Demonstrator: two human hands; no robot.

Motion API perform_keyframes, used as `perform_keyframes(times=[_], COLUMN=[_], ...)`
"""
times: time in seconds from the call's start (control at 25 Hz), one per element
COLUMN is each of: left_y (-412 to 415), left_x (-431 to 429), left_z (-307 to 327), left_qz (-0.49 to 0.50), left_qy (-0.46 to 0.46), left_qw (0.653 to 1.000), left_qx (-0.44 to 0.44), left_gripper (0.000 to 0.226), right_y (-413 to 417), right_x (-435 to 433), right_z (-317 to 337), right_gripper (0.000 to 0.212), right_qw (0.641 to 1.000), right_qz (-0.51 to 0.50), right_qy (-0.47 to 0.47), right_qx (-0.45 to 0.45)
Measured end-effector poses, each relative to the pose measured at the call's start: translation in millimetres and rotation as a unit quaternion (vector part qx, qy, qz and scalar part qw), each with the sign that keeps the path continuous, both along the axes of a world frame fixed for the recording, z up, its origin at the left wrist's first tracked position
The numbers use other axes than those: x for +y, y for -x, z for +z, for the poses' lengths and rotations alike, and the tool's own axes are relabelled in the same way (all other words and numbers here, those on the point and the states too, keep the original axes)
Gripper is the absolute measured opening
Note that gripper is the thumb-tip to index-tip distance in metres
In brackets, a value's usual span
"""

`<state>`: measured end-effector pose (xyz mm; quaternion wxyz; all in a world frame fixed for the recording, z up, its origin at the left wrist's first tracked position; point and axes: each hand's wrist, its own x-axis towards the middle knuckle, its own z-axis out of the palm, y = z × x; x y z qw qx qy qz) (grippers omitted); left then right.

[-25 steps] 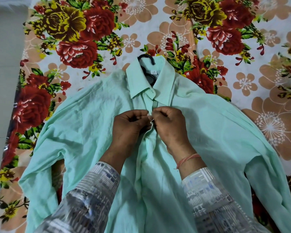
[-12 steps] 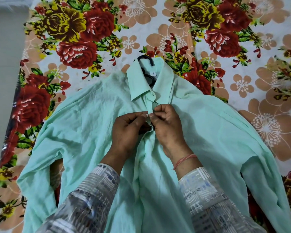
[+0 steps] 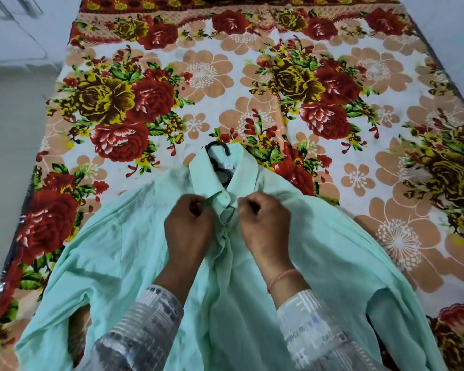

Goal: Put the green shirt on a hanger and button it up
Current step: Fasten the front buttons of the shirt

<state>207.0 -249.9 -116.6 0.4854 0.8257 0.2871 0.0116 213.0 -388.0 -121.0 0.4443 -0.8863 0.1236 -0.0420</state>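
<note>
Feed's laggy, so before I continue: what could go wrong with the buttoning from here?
1. The left hand and right hand grip the shirt either side of the bunched placket; a button may land in the wrong hole.
2. The hook of the hanger lies off-centre in the collar; tugging could slip it off a shoulder.

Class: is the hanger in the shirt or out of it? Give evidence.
In. The hook of the black hanger sticks out above the collar of the green shirt; its neck runs down inside; the rest is hidden.

The shirt (image 3: pixel 118 250) lies on the bedsheet (image 3: pixel 225 76), the hanger (image 3: pixel 218 144) inside it, hook behind the collar (image 3: pixel 206 172).
</note>
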Motion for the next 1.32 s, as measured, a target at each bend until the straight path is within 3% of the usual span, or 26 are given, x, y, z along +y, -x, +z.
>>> perform_keyframes(times=[0.08,0.12,0.2,0.28,0.4,0.56,0.64,0.72,0.76,0.8,0.84,0.88,0.96,1.08,1.2,1.32], left_y=[-25.5,-41.0,-70.6,-89.1,-96.2,-97.3,-96.4,-90.8,-85.1,-79.5,-73.5,-68.1,-55.5,-38.9,-32.4,-35.0], left_x=[4.9,6.7,7.8,6.2,11.3,28.4,33.3,32.1,27.6,24.0,19.9,17.0,11.9,5.7,3.5,4.7], left_z=[5.7,8.3,6.4,4.2,0.9,0.9,9.2,19.2,24.1,22.6,20.6,14.4,1.0,-9.9,-21.0,-28.0], left_qz=[0.023,0.021,0.003,-0.007,0.008,0.053,0.141,0.16,0.136,0.099,0.056,0.02,-0.026,-0.029,-0.052,-0.107], left_qy=[-0.006,-0.017,-0.032,-0.021,0.06,0.081,0.224,0.403,0.448,0.46,0.433,0.358,0.165,0.057,0.04,0.017], left_qw=[0.999,0.999,0.999,0.997,0.993,0.995,0.962,0.894,0.876,0.875,0.893,0.928,0.982,0.997,0.998,0.993], left_qx=[-0.04,-0.043,0.007,0.079,0.103,0.021,-0.062,-0.109,-0.117,-0.114,-0.106,-0.1,-0.088,-0.048,-0.013,-0.056], left_gripper=[0.016,0.018,0.036,0.054,0.062,0.034,0.023,0.008,0.01,0.017,0.025,0.03,0.038,0.04,0.035,0.019], right_y=[-26.6,-43.3,-72.8,-89.0,-89.3,-102.9,-115.4,-113.3,-106.8,-98.9,-89.5,-79.8,-59.8,-37.0,-25.6,-36.1], right_x=[-4.9,-5.6,-3.0,2.9,5.4,-16.8,-32.3,-33.5,-31.8,-27.3,-20.7,-13.5,0.7,11.7,13.9,13.3], right_z=[3.3,3.9,1.1,-2.3,-10.2,-5.2,2.1,17.1,21.3,22.1,18.1,10.5,-4.5,-13.5,-21.9,-28.8], right_gripper=[0.022,0.033,0.053,0.053,0.034,0.024,0.024,0.026,0.03,0.036,0.041,0.04,0.026,0.014,0.016,0.014], right_qw=[0.997,0.996,0.985,0.975,0.97,0.966,0.911,0.797,0.77,0.796,0.855,0.919,0.983,0.996,0.998,1.0], right_qz=[-0.071,-0.076,-0.071,-0.042,-0.05,-0.142,-0.22,-0.185,-0.138,-0.08,-0.016,0.029,0.031,-0.003,0.011,-0.021], right_qy=[-0.017,-0.038,-0.057,-0.046,-0.151,-0.191,-0.337,-0.57,-0.617,-0.591,-0.503,-0.372,-0.163,-0.085,-0.057,-0.001], right_qx=[-0.014,0.031,0.145,0.215,0.186,0.103,0.086,0.08,0.086,0.105,0.126,0.125,0.074,0.02,0.024,0.009])
